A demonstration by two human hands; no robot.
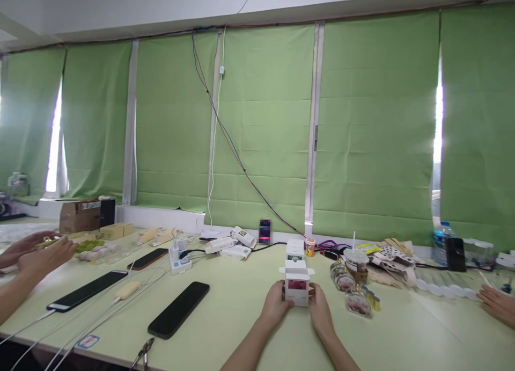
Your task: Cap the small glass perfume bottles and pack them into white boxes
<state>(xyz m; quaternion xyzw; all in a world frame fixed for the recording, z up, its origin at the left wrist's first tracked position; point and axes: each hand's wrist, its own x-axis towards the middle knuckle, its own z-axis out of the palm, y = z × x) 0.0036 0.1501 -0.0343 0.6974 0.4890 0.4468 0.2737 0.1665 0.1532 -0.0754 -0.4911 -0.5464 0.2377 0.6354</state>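
A small white box [296,298] with a dark red picture on its front stands upright on the pale table, its top flaps spread open. My left hand [277,302] holds its left side, and my right hand [319,306] is closed on the right side. Directly behind it is another white box [295,248]. To the right of my hands lie round clear containers with reddish contents [358,302], beside small gold-coloured cylinders [372,298].
Phones [179,310], white cables and a power strip [180,262] lie to the left. White boxes [235,245] are piled at the back. A drink cup [356,261] stands right of centre. Other people's hands [48,255] show at both sides.
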